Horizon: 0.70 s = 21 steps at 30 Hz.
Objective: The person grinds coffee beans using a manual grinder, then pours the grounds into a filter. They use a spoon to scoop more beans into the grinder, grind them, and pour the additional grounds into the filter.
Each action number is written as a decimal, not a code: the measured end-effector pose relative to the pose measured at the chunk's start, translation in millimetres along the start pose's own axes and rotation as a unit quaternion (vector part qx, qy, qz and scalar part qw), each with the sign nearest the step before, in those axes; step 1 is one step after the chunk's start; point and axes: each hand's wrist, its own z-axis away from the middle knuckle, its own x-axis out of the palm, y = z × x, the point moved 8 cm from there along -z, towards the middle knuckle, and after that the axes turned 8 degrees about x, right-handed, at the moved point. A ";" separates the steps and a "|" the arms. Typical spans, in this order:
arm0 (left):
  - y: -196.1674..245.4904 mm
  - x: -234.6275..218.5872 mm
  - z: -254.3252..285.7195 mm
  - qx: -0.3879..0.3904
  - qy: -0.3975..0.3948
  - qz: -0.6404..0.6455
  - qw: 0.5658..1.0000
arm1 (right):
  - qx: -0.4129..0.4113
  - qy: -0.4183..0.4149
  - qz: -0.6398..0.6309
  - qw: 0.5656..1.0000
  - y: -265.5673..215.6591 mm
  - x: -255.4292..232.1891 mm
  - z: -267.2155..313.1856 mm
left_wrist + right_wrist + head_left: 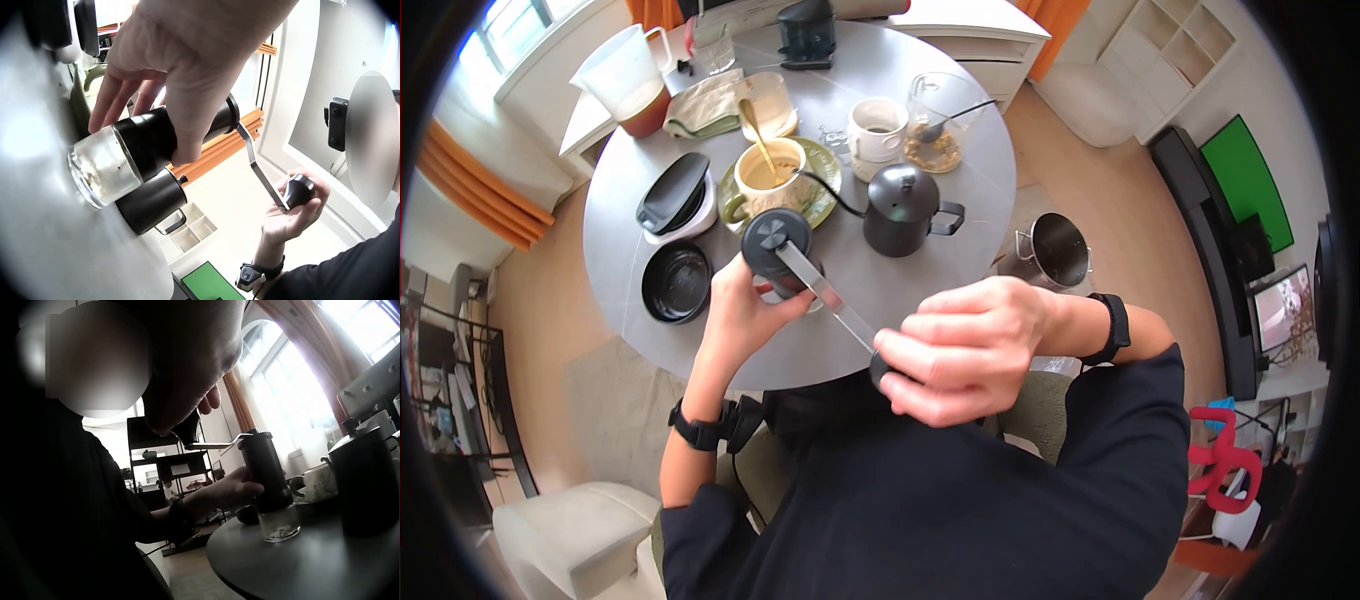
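Note:
A hand coffee grinder [772,238] with a black body stands on the table's near side. My left hand [740,312] grips it round the body, thumb and fingers on opposite sides. Its clear glass base [103,167] has some light bits inside and rests on the tabletop in the right wrist view. From the lid, a flat metal crank [832,296] reaches toward me. My right hand [970,345] holds the black crank knob [299,190] at its end, fingers curled round it. Just beyond the grinder is a black gooseneck kettle [897,212].
A cream cup [768,172] with a gold spoon sits on a green plate [824,205]. Left are a black bowl [677,282] and a scale with a black tray [674,190]. Behind stand a white mug [877,135], a glass cup [935,152] and a pitcher [625,80].

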 end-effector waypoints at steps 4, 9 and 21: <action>3.1 -1.4 -0.9 0.016 0.019 0.045 0.999 | -0.035 0.028 -0.091 0.995 -11.9 24.2 -24.9; 39.9 -13.0 -0.1 0.109 0.009 -0.042 0.993 | -0.004 0.019 -0.192 0.981 -0.5 68.7 -72.8; 3.9 -2.5 -5.7 0.020 -0.043 -0.029 0.998 | 0.057 -0.219 0.014 0.974 100.5 174.3 -142.3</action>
